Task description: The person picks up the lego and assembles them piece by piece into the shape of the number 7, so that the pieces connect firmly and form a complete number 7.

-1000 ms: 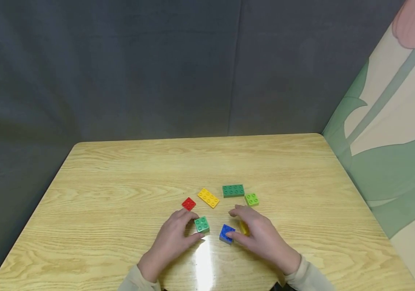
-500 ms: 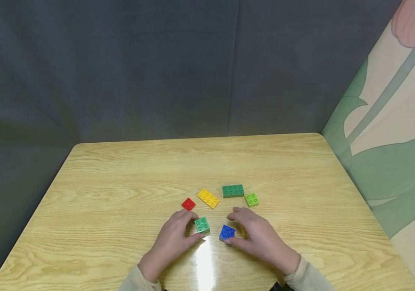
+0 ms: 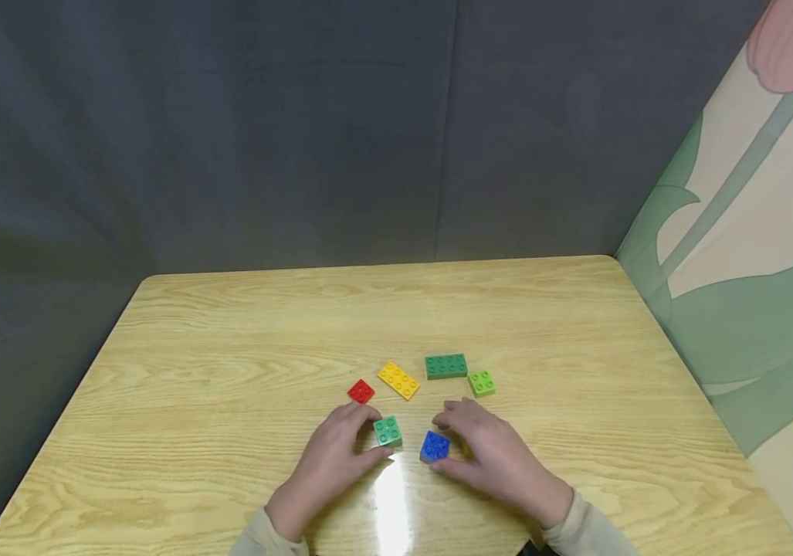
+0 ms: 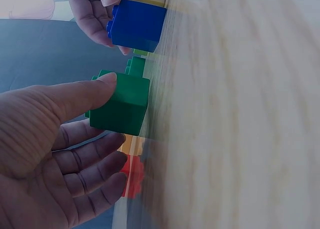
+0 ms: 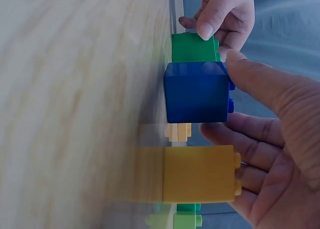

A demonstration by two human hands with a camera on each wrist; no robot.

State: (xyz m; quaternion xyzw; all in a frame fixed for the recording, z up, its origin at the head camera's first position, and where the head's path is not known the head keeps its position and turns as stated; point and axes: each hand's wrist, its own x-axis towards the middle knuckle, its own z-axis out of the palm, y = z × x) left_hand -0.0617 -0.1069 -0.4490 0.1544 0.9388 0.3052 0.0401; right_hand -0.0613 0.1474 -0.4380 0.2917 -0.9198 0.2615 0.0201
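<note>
My left hand (image 3: pixel 336 449) pinches a green 2x2 toy brick (image 3: pixel 388 432) between thumb and forefinger. In the left wrist view its thumb lies against the side of that green brick (image 4: pixel 120 103), the other fingers loosely bent. To the right, my right hand (image 3: pixel 496 455) has its thumb and fingers curved round a blue 2x2 brick (image 3: pixel 434 446). The right wrist view shows the thumb at a top corner of the blue brick (image 5: pixel 196 92). A yellow brick (image 5: pixel 199 174) stands beside it under the palm, mostly hidden in the head view. Both bricks stand on the table, studs up.
Farther back on the wooden table (image 3: pixel 229 347) lie a red brick (image 3: pixel 361 391), a long yellow brick (image 3: pixel 398 381), a long dark green brick (image 3: pixel 446 366) and a lime green brick (image 3: pixel 482 383). A dark cloth (image 3: pixel 299 139) hangs behind the table.
The right hand's fingers have moved slightly left, closing round the blue brick and covering more of the yellow one. The left hand stays on the green brick.
</note>
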